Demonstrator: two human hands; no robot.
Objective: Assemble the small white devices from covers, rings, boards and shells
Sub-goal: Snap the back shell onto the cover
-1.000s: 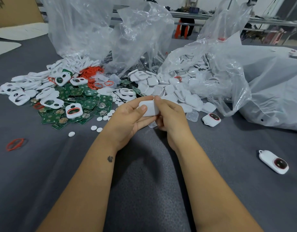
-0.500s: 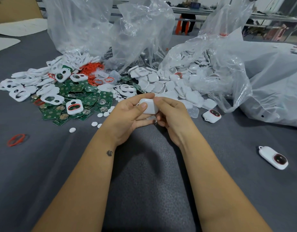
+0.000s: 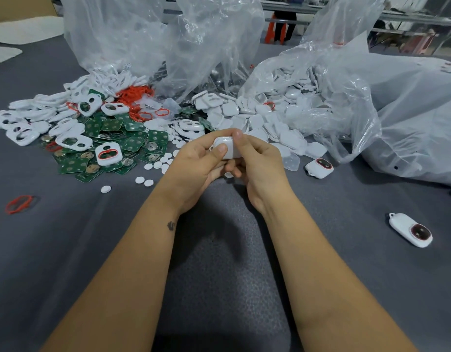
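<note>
Device (image 3: 228, 148), small and white: held above the grey table (image 3: 67, 250) at centre, pinched between both hands. Left hand (image 3: 194, 166): fingers curled beneath, thumb pressed on top. Right hand (image 3: 260, 161): curled round its right side, thumb at the far edge. Boards (image 3: 133, 143), green, heaped at left among white covers (image 3: 72, 141) and orange rings (image 3: 135, 94). Shells (image 3: 260, 120) spilling from a clear bag (image 3: 333, 97). Finished devices: one (image 3: 319, 168) just right of the hands, another (image 3: 411, 232) well apart at right.
</note>
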